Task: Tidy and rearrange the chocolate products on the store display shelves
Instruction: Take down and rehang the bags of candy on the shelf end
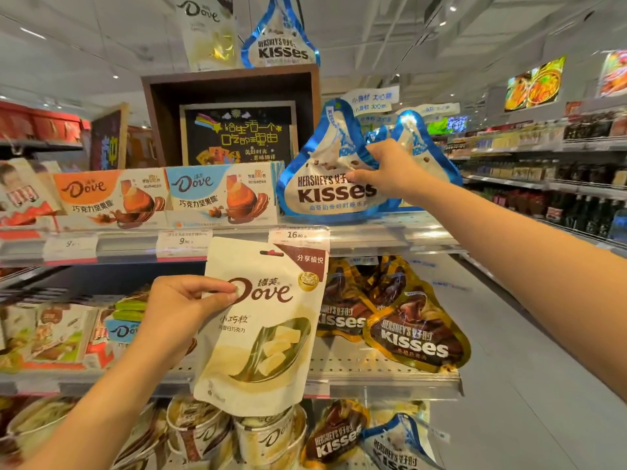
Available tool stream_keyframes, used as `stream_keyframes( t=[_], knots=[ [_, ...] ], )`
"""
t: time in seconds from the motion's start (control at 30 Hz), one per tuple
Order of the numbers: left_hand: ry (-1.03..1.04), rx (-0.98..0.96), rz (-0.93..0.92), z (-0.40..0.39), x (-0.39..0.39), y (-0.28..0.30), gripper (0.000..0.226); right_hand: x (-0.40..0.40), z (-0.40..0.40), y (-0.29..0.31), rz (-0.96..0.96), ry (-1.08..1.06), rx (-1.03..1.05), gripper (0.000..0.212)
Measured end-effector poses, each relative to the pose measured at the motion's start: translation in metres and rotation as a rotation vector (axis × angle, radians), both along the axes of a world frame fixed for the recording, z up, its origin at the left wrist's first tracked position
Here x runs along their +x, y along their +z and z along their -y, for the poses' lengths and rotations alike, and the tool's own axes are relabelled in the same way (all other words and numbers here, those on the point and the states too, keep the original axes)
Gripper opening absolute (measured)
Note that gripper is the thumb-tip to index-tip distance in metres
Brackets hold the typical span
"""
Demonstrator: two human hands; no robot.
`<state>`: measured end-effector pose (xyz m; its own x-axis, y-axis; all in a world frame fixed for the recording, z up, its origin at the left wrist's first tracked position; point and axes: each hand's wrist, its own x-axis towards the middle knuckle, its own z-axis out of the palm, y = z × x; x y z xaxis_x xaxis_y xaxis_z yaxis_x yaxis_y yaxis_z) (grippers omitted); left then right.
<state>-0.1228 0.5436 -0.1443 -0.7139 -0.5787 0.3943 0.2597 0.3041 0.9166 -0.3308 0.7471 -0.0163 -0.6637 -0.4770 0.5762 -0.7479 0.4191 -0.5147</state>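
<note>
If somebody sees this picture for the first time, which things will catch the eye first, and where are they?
First the cream Dove pouch, held up at centre in front of the shelves in the left hand. Next the blue Kisses bag on the upper shelf, which the right hand takes in its grip. Gold Kisses bags lie on the shelf below, at right.

I count two blue Kisses bags (325,184) on the upper shelf and a third (281,42) up top — three gold-brown Kisses bags (417,337) on the middle shelf. Two Dove boxes (112,198) stand side by side. One white Dove pouch (264,334) is in my grip, another (207,32) up top. Three price tags (185,244) line the rail.
</note>
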Motion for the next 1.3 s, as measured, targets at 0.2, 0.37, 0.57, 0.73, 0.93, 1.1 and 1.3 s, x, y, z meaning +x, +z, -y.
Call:
stream_keyframes(
  t=[0.2,0.37,0.57,0.73,0.93,1.1,1.3],
  knots=[
    [0.002,-0.018,-0.001,-0.005,-0.004,-0.001,0.021,-0.005,-0.006,-0.004,0.078,0.032,0.046,0.039],
    [-0.005,-0.034,-0.005,-0.010,-0.007,-0.006,0.019,0.003,-0.009,-0.015,-0.001,-0.016,-0.112,0.075],
    [-0.012,0.003,0.002,-0.018,-0.009,-0.022,0.015,0.043,-0.024,-0.074,-0.387,-0.038,-0.391,0.042],
    [-0.086,0.094,0.015,-0.029,-0.011,-0.038,0.020,0.078,-0.032,-0.152,0.101,0.129,-0.283,0.027],
    [-0.105,0.152,0.079,-0.047,-0.017,-0.058,0.043,0.082,-0.031,-0.205,0.581,0.163,-0.214,0.061],
    [-0.120,0.197,0.141,-0.054,-0.019,-0.077,0.043,0.076,-0.038,-0.219,0.764,0.242,-0.305,0.045],
    [-0.155,0.254,0.254,-0.045,-0.014,-0.120,0.045,0.076,-0.044,-0.260,0.697,0.310,-0.231,0.026]
  ],
)
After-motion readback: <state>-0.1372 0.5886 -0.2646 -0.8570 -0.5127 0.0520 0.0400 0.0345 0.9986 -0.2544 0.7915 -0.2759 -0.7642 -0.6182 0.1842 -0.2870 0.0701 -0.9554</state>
